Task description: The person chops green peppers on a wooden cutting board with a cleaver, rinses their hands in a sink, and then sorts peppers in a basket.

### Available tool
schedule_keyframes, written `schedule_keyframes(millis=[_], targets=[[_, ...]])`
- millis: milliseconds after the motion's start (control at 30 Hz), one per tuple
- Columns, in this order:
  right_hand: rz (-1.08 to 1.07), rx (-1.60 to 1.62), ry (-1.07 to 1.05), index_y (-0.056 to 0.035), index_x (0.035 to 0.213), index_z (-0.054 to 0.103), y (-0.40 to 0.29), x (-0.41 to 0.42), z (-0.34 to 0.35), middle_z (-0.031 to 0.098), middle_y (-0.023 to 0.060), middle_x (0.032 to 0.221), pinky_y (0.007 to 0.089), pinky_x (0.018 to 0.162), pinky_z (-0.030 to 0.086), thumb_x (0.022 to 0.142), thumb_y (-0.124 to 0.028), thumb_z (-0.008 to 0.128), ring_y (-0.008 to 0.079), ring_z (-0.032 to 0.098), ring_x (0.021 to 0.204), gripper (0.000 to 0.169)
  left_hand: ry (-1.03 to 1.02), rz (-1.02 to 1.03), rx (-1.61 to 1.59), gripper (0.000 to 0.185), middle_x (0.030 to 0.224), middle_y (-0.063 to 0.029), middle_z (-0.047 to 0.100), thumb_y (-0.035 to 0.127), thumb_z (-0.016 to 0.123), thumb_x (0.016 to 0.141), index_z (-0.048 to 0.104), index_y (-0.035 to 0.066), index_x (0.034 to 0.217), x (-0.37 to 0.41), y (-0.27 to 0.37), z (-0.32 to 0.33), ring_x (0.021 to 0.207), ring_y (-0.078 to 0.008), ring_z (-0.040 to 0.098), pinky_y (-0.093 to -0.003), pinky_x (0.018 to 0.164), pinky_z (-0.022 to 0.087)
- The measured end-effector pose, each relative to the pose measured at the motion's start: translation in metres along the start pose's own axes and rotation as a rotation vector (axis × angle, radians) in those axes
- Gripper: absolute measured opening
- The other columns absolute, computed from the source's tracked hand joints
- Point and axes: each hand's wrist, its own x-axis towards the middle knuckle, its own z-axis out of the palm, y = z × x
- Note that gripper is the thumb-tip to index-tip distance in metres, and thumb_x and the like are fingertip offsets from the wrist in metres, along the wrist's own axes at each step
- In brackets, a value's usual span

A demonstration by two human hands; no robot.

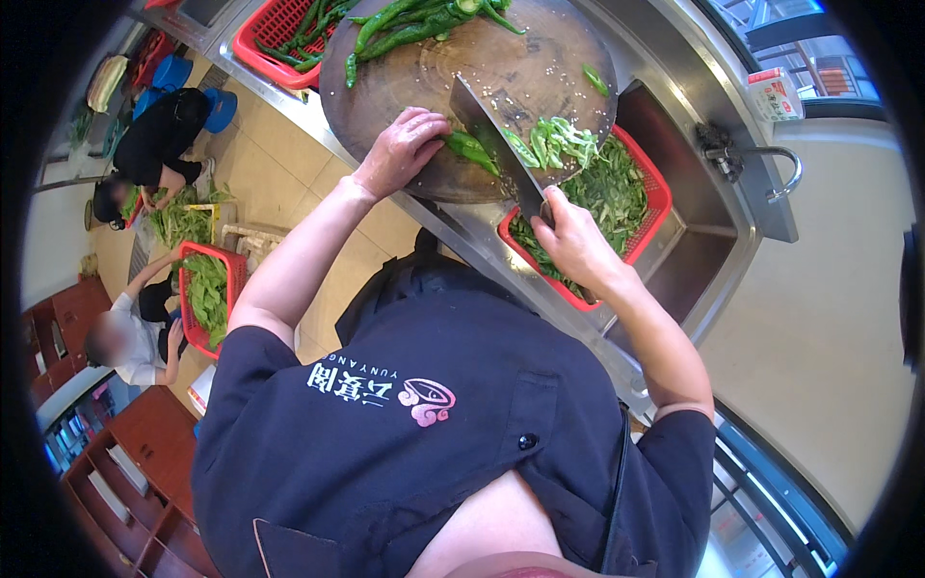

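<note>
My right hand (578,238) is closed round the handle of a cleaver (498,144), its blade over a round wooden chopping board (433,79). On the board my left hand (406,150) holds a green pepper (471,150) by its left end, just left of the blade. Sliced green pepper (564,143) lies to the right of the blade among scattered pale seeds. Whole green peppers (419,32) are heaped at the board's far edge, and one small piece (595,79) lies near its right edge.
A red basket (654,195) of leafy greens sits in the steel sink (712,253), beside a faucet (784,162). Another red basket (271,68) holds green peppers at the board's upper left. Two people (155,141) (134,343) are at the left, near greens and a red basket (235,282).
</note>
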Motion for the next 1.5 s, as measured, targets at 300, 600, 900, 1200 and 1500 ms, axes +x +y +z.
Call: schedule_keyframes(millis=[300, 600, 900, 1200, 1500], targets=[[0.099, 0.037, -0.007, -0.0001, 0.102, 0.046, -0.014, -0.023, -0.031, 0.059, 0.0228, 0.076, 0.0448, 0.067, 0.045, 0.091, -0.012, 0.058, 0.0411, 0.059, 0.072, 0.02, 0.009, 0.101, 0.031, 0.022, 0.102, -0.0103, 0.063, 0.001, 0.069, 0.078, 0.066, 0.004, 0.099, -0.005, 0.001, -0.004, 0.097, -0.0318, 0.06, -0.0399, 0.084, 0.052], [0.047, 0.043, -0.027, 0.0013, 0.103, 0.046, -0.008, -0.002, -0.001, 0.061, 0.0268, 0.079, 0.047, 0.069, 0.047, 0.091, -0.015, 0.059, 0.0453, 0.06, 0.077, 0.024, 0.012, 0.16, 0.084, 0.018, 0.103, -0.0085, 0.063, 0.005, 0.07, 0.078, 0.066, 0.005, 0.095, -0.006, 0.006, -0.011, 0.098, -0.0294, 0.06, -0.0407, 0.088, 0.051], [0.016, 0.017, -0.057, 0.0012, 0.105, 0.043, -0.024, -0.014, 0.001, 0.061, 0.0293, 0.083, 0.0488, 0.073, 0.048, 0.091, -0.012, 0.057, 0.0472, 0.06, 0.084, 0.023, 0.021, 0.111, 0.055, 0.017, 0.099, -0.0098, 0.063, 0.006, 0.073, 0.078, 0.066, 0.003, 0.094, -0.018, 0.011, -0.009, 0.097, -0.0306, 0.06, -0.0395, 0.084, 0.051], [0.072, 0.102, -0.017, 0.0012, 0.106, 0.047, -0.031, -0.008, 0.002, 0.062, 0.0258, 0.08, 0.0458, 0.069, 0.047, 0.091, -0.016, 0.059, 0.0437, 0.061, 0.076, 0.026, 0.003, -0.135, 0.053, 0.016, 0.098, -0.0106, 0.065, 0.008, 0.069, 0.081, 0.066, 0.004, 0.096, -0.026, 0.004, -0.022, 0.092, -0.0298, 0.061, -0.0382, 0.081, 0.052], [0.061, 0.042, -0.028, 0.0005, 0.109, 0.046, -0.021, 0.006, 0.025, 0.062, 0.0292, 0.085, 0.049, 0.075, 0.048, 0.091, -0.016, 0.057, 0.0473, 0.061, 0.085, 0.027, 0.026, -0.14, 0.036, 0.014, 0.097, -0.0112, 0.066, 0.008, 0.069, 0.081, 0.066, 0.003, 0.094, -0.025, 0.008, -0.018, 0.091, -0.0307, 0.063, -0.0383, 0.08, 0.052]])
